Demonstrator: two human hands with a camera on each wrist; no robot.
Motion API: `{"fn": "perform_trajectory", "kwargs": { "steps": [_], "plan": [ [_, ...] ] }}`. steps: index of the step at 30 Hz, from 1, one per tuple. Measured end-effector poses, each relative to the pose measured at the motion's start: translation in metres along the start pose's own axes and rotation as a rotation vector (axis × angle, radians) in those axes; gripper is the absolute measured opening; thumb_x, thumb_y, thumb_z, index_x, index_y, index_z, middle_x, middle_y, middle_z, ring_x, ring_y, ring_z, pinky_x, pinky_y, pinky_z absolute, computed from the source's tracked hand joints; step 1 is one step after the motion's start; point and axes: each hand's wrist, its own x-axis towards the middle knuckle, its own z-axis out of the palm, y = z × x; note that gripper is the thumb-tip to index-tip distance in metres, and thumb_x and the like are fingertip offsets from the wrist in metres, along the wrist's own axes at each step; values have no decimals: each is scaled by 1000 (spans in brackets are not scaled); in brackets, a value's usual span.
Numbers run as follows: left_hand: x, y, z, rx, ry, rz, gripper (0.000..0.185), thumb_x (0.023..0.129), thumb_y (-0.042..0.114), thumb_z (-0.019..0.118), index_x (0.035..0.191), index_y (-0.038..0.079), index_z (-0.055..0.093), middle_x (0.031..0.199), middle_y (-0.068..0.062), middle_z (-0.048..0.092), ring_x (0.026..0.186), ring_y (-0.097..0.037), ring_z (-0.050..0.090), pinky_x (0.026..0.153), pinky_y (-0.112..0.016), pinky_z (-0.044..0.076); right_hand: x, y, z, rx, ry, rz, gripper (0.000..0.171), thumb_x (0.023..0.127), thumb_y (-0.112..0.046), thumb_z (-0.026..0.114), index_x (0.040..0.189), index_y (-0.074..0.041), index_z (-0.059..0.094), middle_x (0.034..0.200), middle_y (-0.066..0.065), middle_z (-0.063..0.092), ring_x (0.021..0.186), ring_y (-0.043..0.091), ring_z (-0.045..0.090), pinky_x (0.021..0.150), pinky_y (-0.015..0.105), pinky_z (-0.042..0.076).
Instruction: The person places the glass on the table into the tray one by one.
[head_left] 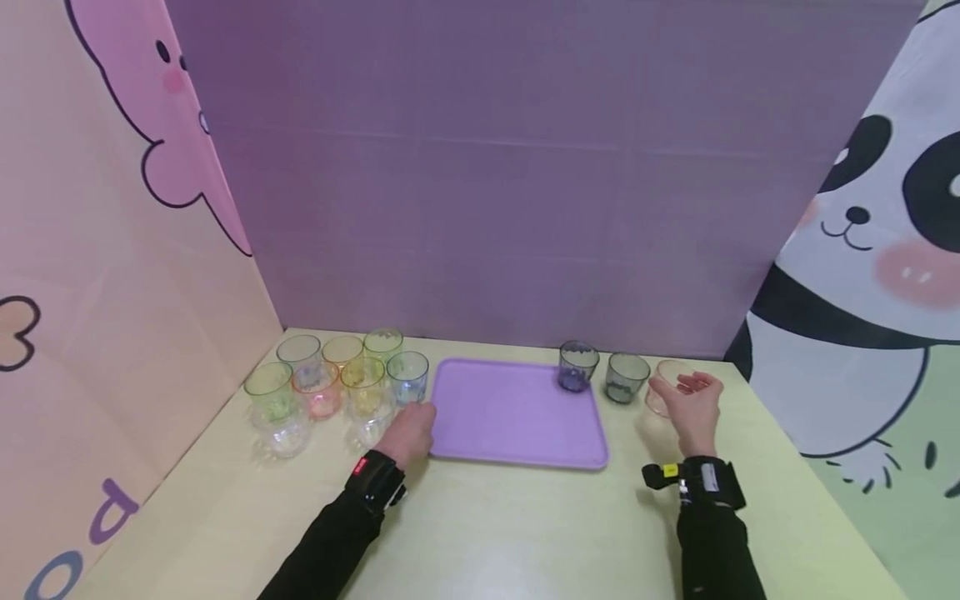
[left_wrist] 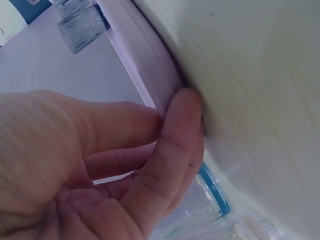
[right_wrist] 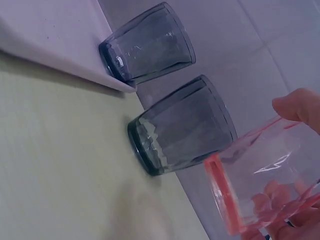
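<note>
My left hand [head_left: 408, 433] is at the left edge of a purple tray [head_left: 517, 417]. In the left wrist view its thumb and fingers pinch the tray's rim [left_wrist: 150, 65]. A pink-tinted clear glass [right_wrist: 265, 175] is held by my right hand [head_left: 693, 408], thumb on one side and fingers on the other; its base is tilted in the right wrist view. Just left of it a grey glass [head_left: 627, 379] stands upright on the table. A darker blue-grey glass [head_left: 578, 367] stands at the tray's back right corner.
Left of the tray, several tinted glasses stand close together, among them a blue one [head_left: 408, 379], a yellow one [head_left: 365, 387], a pink one [head_left: 318, 392] and a green one [head_left: 270, 392]. A clear glass [head_left: 287, 435] is in front. A purple backdrop [head_left: 465, 208] rises behind the table.
</note>
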Motion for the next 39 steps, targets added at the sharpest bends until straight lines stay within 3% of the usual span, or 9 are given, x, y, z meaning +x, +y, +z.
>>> {"fn": "perform_trajectory", "kwargs": {
  "steps": [5, 10, 16, 21, 28, 35, 39],
  "plan": [
    [0, 0, 0, -5, -3, -6, 16, 73, -11, 60, 85, -1, 58, 74, -11, 57, 66, -22, 54, 60, -32, 49, 1, 2, 5, 7, 0, -5, 85, 64, -48, 77, 127, -22, 27, 116, -1, 44, 107, 15, 43, 83, 23, 43],
    [0, 1, 0, -9, -10, -11, 16, 73, -11, 60, 87, -2, 58, 73, -9, 56, 66, -22, 54, 61, -32, 49, -3, -4, 6, 0, -1, -14, 86, 67, -45, 76, 133, -15, 30, 121, 6, 43, 109, 19, 42, 88, 33, 41],
    [1, -1, 1, -15, -5, -11, 16, 73, -11, 60, 86, -2, 58, 73, -9, 55, 66, -21, 54, 60, -31, 49, -9, -7, 11, -60, -48, -69, 86, 66, -53, 73, 132, -15, 34, 121, 8, 45, 106, 20, 44, 82, 32, 45],
    [1, -2, 1, -4, -4, -9, 16, 73, -11, 60, 86, -2, 58, 73, -9, 56, 66, -21, 54, 60, -31, 49, -15, -10, 17, -61, -118, -95, 86, 68, -52, 72, 135, -15, 31, 126, 10, 42, 111, 22, 43, 88, 36, 44],
    [1, -3, 0, -1, -1, -4, 15, 74, -10, 60, 86, -2, 58, 72, -10, 55, 65, -21, 53, 58, -30, 49, -23, -21, 21, 47, -190, -110, 84, 71, -39, 75, 137, -13, 29, 132, 15, 40, 115, 25, 45, 95, 40, 41],
    [5, -4, 2, 5, 13, 11, 14, 73, -10, 60, 84, -1, 58, 72, -10, 56, 64, -21, 53, 57, -30, 48, 13, 15, 39, 121, -323, -235, 75, 71, -33, 76, 132, -21, 35, 127, 11, 50, 110, 20, 52, 84, 29, 48],
    [3, -4, 4, -9, 7, 1, 15, 74, -10, 60, 86, -1, 58, 73, -9, 56, 64, -21, 54, 58, -30, 49, 0, 6, 45, 177, -373, -227, 72, 71, -26, 77, 130, -19, 37, 125, 13, 52, 109, 21, 54, 81, 30, 50]
  ]
}}
